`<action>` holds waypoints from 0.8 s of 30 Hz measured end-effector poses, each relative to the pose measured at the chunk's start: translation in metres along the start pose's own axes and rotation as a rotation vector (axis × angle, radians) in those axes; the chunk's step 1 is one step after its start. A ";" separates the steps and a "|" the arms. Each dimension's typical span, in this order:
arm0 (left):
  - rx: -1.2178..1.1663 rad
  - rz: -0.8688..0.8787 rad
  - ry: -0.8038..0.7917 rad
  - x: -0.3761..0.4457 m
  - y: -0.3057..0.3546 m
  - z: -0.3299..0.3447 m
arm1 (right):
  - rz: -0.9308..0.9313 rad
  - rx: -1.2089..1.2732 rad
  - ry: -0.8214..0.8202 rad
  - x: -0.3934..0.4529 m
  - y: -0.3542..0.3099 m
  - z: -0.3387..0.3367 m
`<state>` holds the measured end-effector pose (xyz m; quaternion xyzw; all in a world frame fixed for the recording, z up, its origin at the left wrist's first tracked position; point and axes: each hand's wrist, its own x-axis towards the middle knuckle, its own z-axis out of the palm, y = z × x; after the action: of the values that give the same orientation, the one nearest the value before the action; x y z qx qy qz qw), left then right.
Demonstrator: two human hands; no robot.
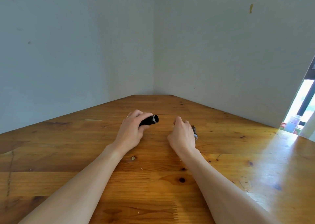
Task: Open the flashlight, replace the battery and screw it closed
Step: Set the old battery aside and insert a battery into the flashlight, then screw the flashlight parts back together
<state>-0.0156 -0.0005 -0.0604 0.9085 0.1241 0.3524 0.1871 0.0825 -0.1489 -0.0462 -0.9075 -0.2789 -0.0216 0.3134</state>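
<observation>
Flashlight [148, 120] body sits clamped in our left hand [130, 133], low over the bench [68, 155], its open threaded end pointing right with no cap on it. Our right hand [183, 135] is curled beside a battery [194, 132] lying on the wood (whether the fingers are closed on it we cannot tell). We judge the battery swap is in hand; next, the battery must be lined up with the open end and slid in.
</observation>
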 end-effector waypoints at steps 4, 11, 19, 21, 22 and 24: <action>-0.008 -0.003 -0.006 0.000 0.000 0.000 | 0.027 0.065 0.006 0.001 0.001 0.001; 0.006 -0.031 -0.009 0.001 -0.001 0.001 | -0.027 0.474 0.060 0.007 0.002 -0.004; 0.039 -0.049 -0.019 0.001 -0.001 0.000 | -0.034 0.752 0.088 0.013 0.010 -0.009; 0.058 -0.042 -0.014 0.001 -0.001 0.000 | -0.070 0.775 0.072 0.014 0.012 -0.010; 0.070 -0.040 -0.012 0.001 -0.001 0.000 | -0.092 0.770 0.063 0.014 0.012 -0.009; 0.102 -0.040 -0.013 0.002 0.000 0.000 | -0.133 0.754 0.043 0.014 0.013 -0.008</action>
<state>-0.0145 0.0006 -0.0592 0.9166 0.1588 0.3357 0.1483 0.1024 -0.1551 -0.0443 -0.7078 -0.3189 0.0435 0.6289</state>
